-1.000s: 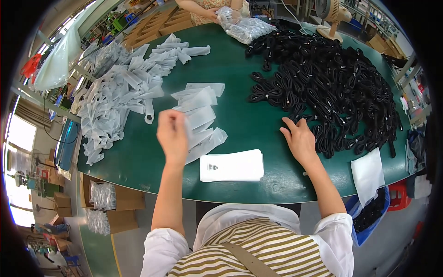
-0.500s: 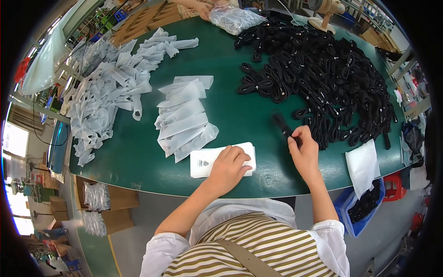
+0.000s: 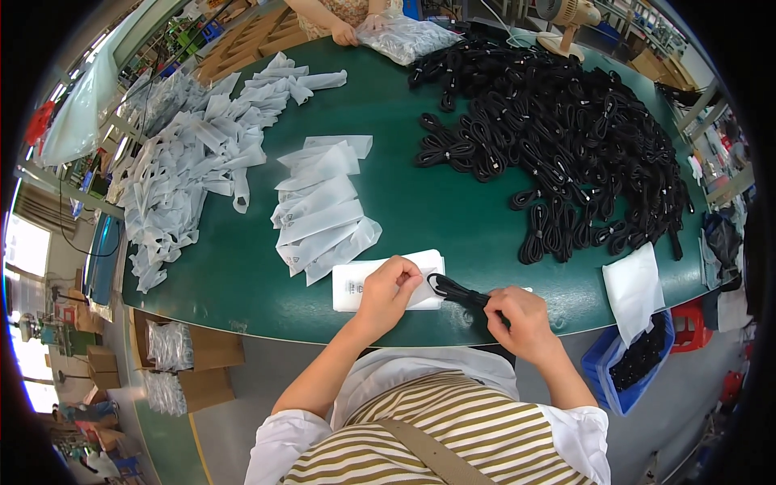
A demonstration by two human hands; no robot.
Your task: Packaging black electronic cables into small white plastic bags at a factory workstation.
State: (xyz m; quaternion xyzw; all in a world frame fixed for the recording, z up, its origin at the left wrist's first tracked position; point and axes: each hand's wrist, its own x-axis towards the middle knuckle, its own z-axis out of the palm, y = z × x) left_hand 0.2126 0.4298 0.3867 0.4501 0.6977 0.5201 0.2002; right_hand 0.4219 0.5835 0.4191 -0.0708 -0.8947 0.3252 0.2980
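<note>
A flat stack of white frosted plastic bags [image 3: 347, 289] lies near the front edge of the green table. Over it, my left hand [image 3: 386, 295] is closed in a pinch at the top bag, close to the stack's right end. My right hand [image 3: 517, 322] grips a coiled black cable [image 3: 459, 293], whose looped end points left and reaches the bag's right end. Left of centre, several filled frosted bags [image 3: 323, 214] lie overlapping in a row. A big heap of coiled black cables [image 3: 558, 137] covers the right side of the table.
A large pile of frosted bags [image 3: 190, 149] spreads over the table's left. Across the table, another person's hand [image 3: 345, 34] is beside a clear bulging bag [image 3: 404, 36]. A white sheet [image 3: 634, 283] hangs over the right edge above a blue bin [image 3: 594, 364]. A fan [image 3: 570, 24] stands behind.
My right hand has brought the cable left and down to the stack. My left hand has gone from lying on the stack to pinching at the top bag. The other person's hands have shifted.
</note>
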